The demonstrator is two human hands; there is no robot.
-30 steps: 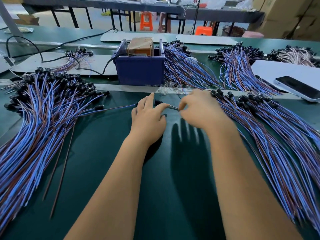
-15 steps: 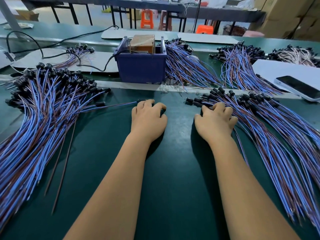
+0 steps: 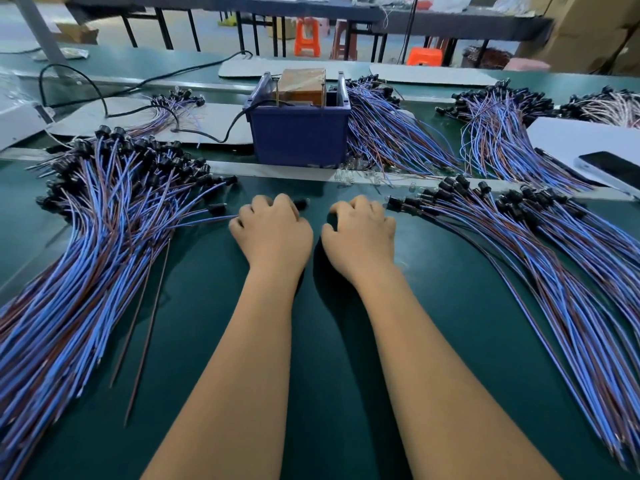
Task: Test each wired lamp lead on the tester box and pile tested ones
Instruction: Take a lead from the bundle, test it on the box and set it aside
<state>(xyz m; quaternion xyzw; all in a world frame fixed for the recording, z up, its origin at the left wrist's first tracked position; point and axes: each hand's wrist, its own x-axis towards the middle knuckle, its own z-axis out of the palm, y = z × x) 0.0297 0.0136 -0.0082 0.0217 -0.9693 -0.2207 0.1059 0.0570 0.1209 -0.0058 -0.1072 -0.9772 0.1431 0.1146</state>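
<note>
Green table [image 3: 329, 341] is lying under both arms. Left hand [image 3: 273, 230] is curling on one lead [image 3: 204, 220] stretching leftward. Right hand [image 3: 360, 230] is curling empty, nearest the untested pile [image 3: 519, 244].

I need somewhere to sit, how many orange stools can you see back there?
2: one orange stool stands upright under the far table, left of centre; a second orange stool shows farther right, only its top visible. Others may be hidden.

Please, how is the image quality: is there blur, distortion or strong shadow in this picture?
Head view: wide-angle bending curves the table edges; the hands, left hand and right hand, look slightly soft; dark shadows lie beside the forearms on the green mat; the background stools are blurry.
</note>
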